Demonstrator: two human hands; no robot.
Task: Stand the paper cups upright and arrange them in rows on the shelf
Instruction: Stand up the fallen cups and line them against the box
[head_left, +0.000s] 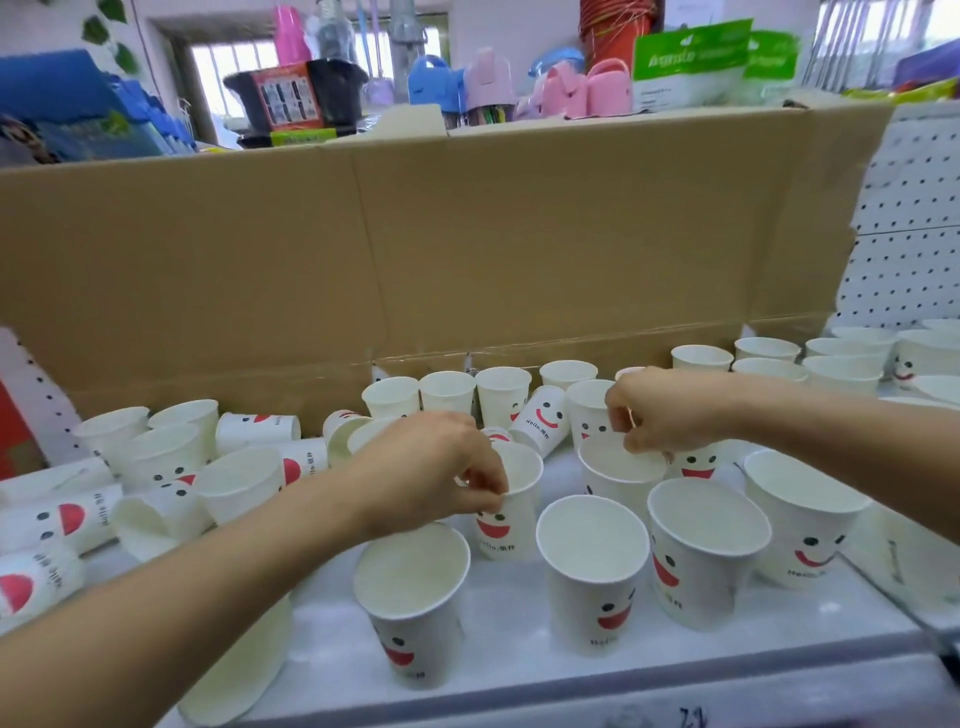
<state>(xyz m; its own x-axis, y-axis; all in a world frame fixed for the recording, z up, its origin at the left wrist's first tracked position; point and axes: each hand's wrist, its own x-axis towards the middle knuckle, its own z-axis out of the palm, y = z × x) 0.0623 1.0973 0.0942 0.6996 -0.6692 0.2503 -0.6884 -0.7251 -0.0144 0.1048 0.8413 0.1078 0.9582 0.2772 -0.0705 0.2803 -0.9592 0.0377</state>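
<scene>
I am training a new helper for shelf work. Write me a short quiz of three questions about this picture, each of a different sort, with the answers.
1. True or false: the left hand pinches the rim of an upright cup.
2. Where are most of the cups lying on their sides? A) on the left part of the shelf; B) on the right part; C) along the front edge.
3. Fill the gap: the right hand pinches another cup at its ___.

Key: 1 true; 2 A; 3 rim.
</scene>
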